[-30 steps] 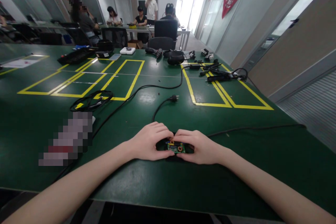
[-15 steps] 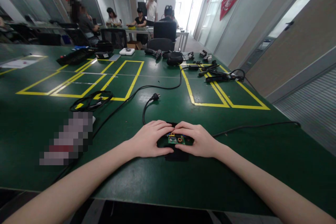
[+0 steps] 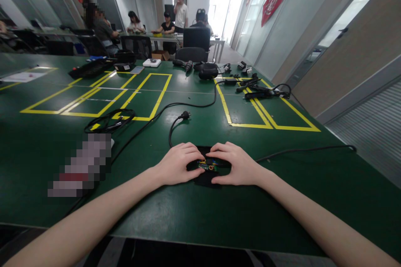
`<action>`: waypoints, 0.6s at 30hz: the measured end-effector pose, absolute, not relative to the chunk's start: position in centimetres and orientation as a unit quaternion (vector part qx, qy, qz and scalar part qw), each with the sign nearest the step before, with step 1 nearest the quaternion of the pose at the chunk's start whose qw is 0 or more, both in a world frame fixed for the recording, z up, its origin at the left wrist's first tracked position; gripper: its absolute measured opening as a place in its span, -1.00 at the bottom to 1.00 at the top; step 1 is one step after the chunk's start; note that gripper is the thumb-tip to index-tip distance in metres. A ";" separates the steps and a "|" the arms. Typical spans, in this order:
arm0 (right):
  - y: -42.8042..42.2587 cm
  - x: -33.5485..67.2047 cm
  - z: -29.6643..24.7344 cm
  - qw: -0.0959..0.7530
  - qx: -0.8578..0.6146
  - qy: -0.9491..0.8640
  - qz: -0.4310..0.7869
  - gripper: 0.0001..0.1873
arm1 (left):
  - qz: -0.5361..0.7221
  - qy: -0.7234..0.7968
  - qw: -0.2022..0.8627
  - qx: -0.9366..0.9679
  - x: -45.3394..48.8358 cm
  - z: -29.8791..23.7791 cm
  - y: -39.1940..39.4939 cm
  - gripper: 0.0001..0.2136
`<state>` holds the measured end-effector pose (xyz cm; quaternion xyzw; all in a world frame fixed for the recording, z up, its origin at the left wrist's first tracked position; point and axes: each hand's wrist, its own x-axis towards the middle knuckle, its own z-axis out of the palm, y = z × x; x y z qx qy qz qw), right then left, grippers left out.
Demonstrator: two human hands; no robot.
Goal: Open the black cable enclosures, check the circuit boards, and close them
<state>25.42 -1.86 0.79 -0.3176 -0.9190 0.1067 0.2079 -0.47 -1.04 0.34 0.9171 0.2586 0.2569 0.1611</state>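
Observation:
A small green circuit board (image 3: 208, 167) with copper coils and coloured wires sits over a black plastic casing (image 3: 206, 181) at the front of the table. My left hand (image 3: 178, 166) has its thumb and fingers closed around the board's left side. At the right side, my right hand (image 3: 239, 166) curves with thumb and fingers apart; its thumb is by the casing's near part and its fingertips are near the far part. The hands partly cover the board and casing. Behind them lies a black power plug (image 3: 185, 115) on a short cord that runs towards the casing.
A coiled black cable (image 3: 109, 121) lies left, beyond a blurred-out object (image 3: 83, 164). Long black cords cross the green table (image 3: 194, 217). A power drill (image 3: 188, 66), a black case (image 3: 208, 70) and several adapters stand at the far side. People sit at a table behind.
My right thumb has come off the board and moved to the casing's near part, and my right fingers have spread. My left thumb and fingers have shifted onto the board, which has moved slightly left.

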 end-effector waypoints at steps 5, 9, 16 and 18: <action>-2.0 25.0 0.7 0.215 -0.337 -0.911 0.102 -0.74 | 0.262 0.271 0.145 0.915 -0.2 0.5 -1.2 -0.86; -1.8 25.0 0.3 0.230 -0.363 -0.898 0.089 -0.77 | 0.282 0.264 0.139 0.912 -0.2 0.3 -1.1 -0.85; -1.6 25.1 -0.3 0.243 -0.399 -0.882 0.054 -0.74 | 0.275 0.296 0.109 0.908 -0.7 0.0 -0.6 -0.72; -1.5 25.1 -0.3 0.246 -0.408 -0.878 0.047 -0.74 | 0.266 0.304 0.107 0.909 -0.8 -0.2 -0.4 -0.66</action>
